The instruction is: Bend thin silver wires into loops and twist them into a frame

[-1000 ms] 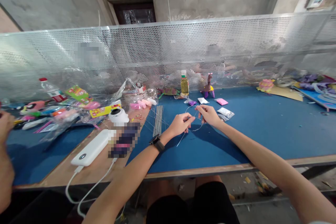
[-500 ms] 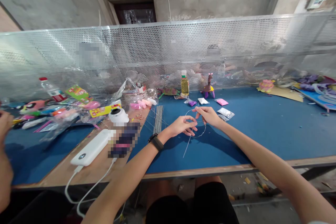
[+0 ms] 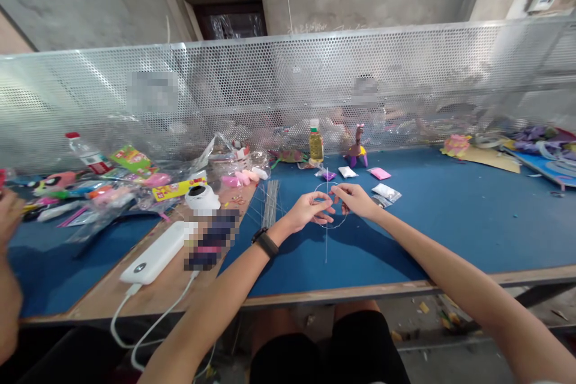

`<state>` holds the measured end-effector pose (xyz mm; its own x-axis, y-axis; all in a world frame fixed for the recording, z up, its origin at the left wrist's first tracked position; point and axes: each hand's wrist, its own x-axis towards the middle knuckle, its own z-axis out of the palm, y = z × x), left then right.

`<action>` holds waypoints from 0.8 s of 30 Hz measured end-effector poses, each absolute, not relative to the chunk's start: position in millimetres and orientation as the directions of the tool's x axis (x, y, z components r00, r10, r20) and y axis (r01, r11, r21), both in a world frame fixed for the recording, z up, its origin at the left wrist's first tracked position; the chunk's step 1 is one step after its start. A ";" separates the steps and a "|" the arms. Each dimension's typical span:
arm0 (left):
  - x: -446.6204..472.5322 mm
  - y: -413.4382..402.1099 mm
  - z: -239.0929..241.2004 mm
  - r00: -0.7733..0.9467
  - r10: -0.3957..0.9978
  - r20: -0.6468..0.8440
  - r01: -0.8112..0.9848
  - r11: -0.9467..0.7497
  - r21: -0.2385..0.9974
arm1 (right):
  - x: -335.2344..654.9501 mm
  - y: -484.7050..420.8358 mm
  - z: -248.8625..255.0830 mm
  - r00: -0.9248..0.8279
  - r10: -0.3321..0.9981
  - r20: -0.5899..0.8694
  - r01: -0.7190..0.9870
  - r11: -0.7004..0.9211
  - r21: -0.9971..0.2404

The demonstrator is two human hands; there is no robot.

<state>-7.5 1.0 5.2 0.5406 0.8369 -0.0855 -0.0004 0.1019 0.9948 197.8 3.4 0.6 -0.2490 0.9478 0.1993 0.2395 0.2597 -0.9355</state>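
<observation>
My left hand (image 3: 310, 210) and my right hand (image 3: 355, 199) meet over the blue table top (image 3: 450, 222), both pinching a thin silver wire (image 3: 326, 240) bent into a small loop between them. The wire's free tail hangs straight down toward the table's front edge, and a short end sticks up above the loop. A black watch sits on my left wrist. A bundle of straight wires (image 3: 270, 204) lies just left of my left hand.
A white power bank (image 3: 157, 252) with a cable lies on a wooden strip at left. Plastic bags and pink toy parts (image 3: 135, 186) are piled at the back left. A yellow bottle (image 3: 315, 143), a purple figure (image 3: 357, 147) and small packets (image 3: 384, 191) stand behind my hands. Another person's hand (image 3: 9, 216) shows at far left.
The wire has turned in my fingers: its long tail swung from slanting down-left to hanging straight down, and the loop closed tighter. Both hands stayed in about the same place.
</observation>
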 end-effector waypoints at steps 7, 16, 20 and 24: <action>-15.2 8.4 8.0 0.424 0.904 -0.049 -0.029 0.068 0.997 | 208.4 4.7 5.9 -0.385 0.919 0.091 0.241 0.195 -0.951; -24.3 17.4 4.5 0.401 0.912 -0.086 0.005 0.091 0.996 | 212.3 6.1 5.2 -0.401 0.913 0.075 0.222 0.176 -0.959; -22.9 14.4 5.3 0.433 0.896 -0.103 0.016 0.106 0.994 | 208.1 3.6 4.7 -0.376 0.924 0.065 0.201 0.150 -0.968; -20.0 11.6 7.0 0.427 0.898 -0.107 0.025 0.107 0.994 | 205.6 3.5 2.6 -0.353 0.934 0.051 0.193 0.126 -0.973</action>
<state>-20.0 11.6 7.0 0.4272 0.8977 -0.1075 0.0254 0.1069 0.9939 205.6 3.5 2.6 -0.3532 0.9342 0.0508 0.1927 0.1257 -0.9732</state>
